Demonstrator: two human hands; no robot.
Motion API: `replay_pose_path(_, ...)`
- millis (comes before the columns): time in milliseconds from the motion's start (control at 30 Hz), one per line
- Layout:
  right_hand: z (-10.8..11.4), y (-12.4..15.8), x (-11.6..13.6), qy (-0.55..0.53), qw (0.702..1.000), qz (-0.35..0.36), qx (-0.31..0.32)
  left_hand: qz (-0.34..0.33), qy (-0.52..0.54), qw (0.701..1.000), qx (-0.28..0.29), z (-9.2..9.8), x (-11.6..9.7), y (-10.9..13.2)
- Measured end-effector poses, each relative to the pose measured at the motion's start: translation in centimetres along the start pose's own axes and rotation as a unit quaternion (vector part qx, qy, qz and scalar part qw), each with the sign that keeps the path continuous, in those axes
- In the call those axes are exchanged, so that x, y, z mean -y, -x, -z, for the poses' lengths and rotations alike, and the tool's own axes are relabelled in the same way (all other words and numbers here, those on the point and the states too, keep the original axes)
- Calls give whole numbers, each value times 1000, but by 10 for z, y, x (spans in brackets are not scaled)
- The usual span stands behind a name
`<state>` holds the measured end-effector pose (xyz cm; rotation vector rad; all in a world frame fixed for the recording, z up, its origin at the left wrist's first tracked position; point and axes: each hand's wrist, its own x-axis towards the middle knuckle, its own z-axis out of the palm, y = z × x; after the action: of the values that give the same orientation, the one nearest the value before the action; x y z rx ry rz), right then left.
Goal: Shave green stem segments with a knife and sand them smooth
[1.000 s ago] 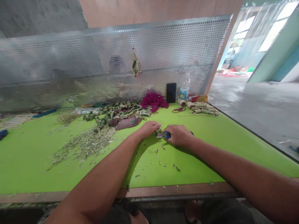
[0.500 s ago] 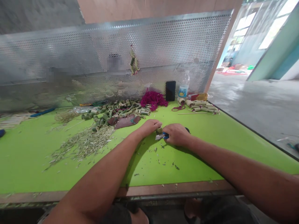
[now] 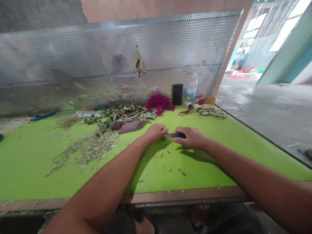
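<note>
My left hand is closed on a short green stem piece, which shows only at its fingertips. My right hand grips a blue-handled utility knife, and its steel blade points left at the stem piece. The two hands nearly touch above the bright green tabletop. Most of the knife handle lies hidden under my right fingers. Whether the blade touches the stem cannot be told.
Cut green stem pieces and pale shavings lie left of my hands. Behind stand magenta yarn, a black phone, a plastic bottle and a perforated metal sheet. The table edge runs along the right.
The knife has turned and risen in my right hand, with its blade now aimed left at the stem piece. My hands have moved slightly farther up the table.
</note>
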<state>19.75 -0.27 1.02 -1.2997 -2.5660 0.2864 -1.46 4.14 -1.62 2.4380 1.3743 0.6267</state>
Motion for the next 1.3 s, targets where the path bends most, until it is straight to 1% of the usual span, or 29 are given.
replay_pose_path(100, 1, 1, -3, 12, 999, 40, 28, 9, -25, 999, -33, 2, -2, 2)
replay_pose_path(167, 0, 1, -1, 58, 997, 48, 12, 16, -35, 998, -45, 4, -3, 2)
replay_pose_path(233, -2, 0, 3, 104, 993, 54, -8, 21, -29, 999, -39, 4, -3, 1)
replay_pose_path(267, -3, -1, 5, 119, 991, 62, -8, 24, -21, 999, -33, 5, -2, 1)
replay_pose_path(367, -8, -3, 9, 139, 987, 77, 20, 34, 2, 999, -24, 5, 0, 0)
replay_pose_path(467, -11, -3, 7, 149, 984, 86, 35, 31, 5, 999, -30, 5, 1, 1)
replay_pose_path(600, -9, -1, 0, 164, 983, 73, 42, 19, 17, 999, -42, 5, 0, 3)
replay_pose_path(733, -8, 1, -4, 181, 980, 70, 44, -2, 53, 999, -6, 6, 1, 3)
replay_pose_path(867, -8, 1, 1, 174, 981, 74, 32, 14, 89, 996, 23, 7, 6, 2)
replay_pose_path(967, -9, 0, 6, 154, 986, 58, 6, 14, 97, 995, 29, 6, 9, 0)
replay_pose_path(1100, -11, -2, 9, 143, 989, 36, -34, 13, 98, 994, 36, 6, 9, 0)
replay_pose_path(1300, -15, -3, 8, 173, 983, 58, -38, 30, 100, 994, 41, 8, 2, 2)
